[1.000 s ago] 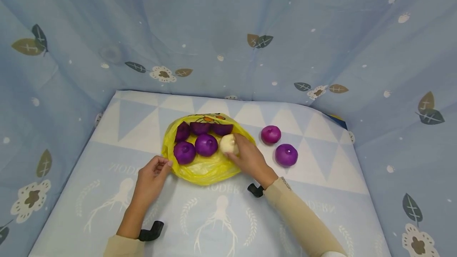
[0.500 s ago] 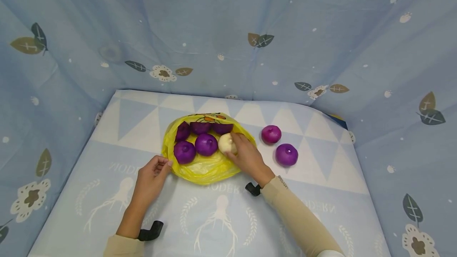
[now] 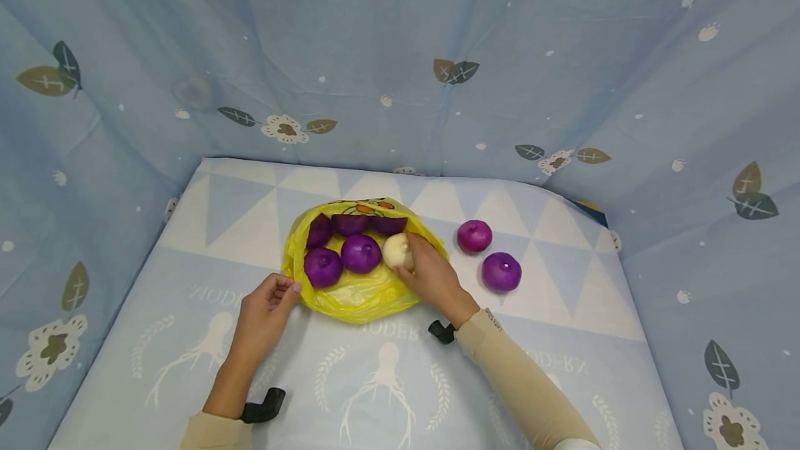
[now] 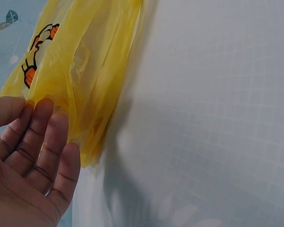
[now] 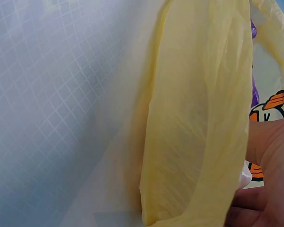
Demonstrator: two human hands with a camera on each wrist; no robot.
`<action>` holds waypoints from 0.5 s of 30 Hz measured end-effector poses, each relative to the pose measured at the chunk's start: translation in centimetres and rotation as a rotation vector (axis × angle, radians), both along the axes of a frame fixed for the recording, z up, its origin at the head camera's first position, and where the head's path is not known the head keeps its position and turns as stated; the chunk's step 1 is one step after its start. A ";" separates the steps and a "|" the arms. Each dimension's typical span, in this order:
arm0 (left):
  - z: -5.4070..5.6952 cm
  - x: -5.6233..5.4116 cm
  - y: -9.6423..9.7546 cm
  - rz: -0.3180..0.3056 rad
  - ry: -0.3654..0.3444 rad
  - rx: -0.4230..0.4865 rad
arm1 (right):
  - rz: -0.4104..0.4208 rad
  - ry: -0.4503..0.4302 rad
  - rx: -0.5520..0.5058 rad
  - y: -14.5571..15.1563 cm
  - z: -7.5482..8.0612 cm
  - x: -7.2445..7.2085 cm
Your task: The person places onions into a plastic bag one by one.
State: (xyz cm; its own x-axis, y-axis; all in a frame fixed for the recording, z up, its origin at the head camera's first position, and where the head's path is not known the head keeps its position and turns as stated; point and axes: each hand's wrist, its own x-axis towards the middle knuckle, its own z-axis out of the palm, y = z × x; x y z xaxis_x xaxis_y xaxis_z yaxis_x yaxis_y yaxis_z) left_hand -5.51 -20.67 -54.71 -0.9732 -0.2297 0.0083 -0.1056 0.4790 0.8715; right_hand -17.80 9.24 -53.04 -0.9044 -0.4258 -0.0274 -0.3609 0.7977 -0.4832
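Observation:
A yellow plastic bag (image 3: 359, 307) lies with its mouth wide on the table. Inside it are several purple onions (image 3: 361, 254); the darker ones at the back are partly hidden. My right hand (image 3: 432, 275) reaches into the bag's right side, its thumb and fingers gripping a white onion (image 3: 396, 251). In the right wrist view the bag wall covers most of that grip. At the bag's left rim, my left hand (image 3: 265, 314) pinches the plastic between thumb and forefinger. The left wrist view shows this hand (image 4: 35, 161) at the yellow bag (image 4: 92, 71), its other fingers bent.
Right of the bag, a magenta onion (image 3: 474, 236) and a purple onion (image 3: 501, 272) stand on the patterned tablecloth (image 3: 550, 214). Blue printed curtains (image 3: 375, 54) enclose the table's back and sides. Something dark blue and yellow (image 3: 590, 212) pokes out at the back right corner.
My right hand has shifted very slightly left with the white onion within the bag. The left hand keeps its place at the rim, and the other onions stay put.

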 end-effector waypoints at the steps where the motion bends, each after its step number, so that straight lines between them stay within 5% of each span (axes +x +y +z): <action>1: 0.0 0.0 0.0 0.000 0.000 -0.001 | -0.001 0.000 0.001 0.0 0.0 0.0; 15: 0.0 0.0 -0.1 -0.004 0.005 0.000 | 0.011 0.032 0.031 0.1 0.0 0.3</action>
State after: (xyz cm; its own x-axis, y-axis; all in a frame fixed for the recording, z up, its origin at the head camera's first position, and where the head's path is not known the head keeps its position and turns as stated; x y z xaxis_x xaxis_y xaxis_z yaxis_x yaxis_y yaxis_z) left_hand -5.49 -20.74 -54.74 -0.9741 -0.2258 0.0136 -0.0990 0.4794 0.8720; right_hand -17.52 9.30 -52.99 -0.9002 -0.4353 -0.0117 -0.3848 0.8079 -0.4463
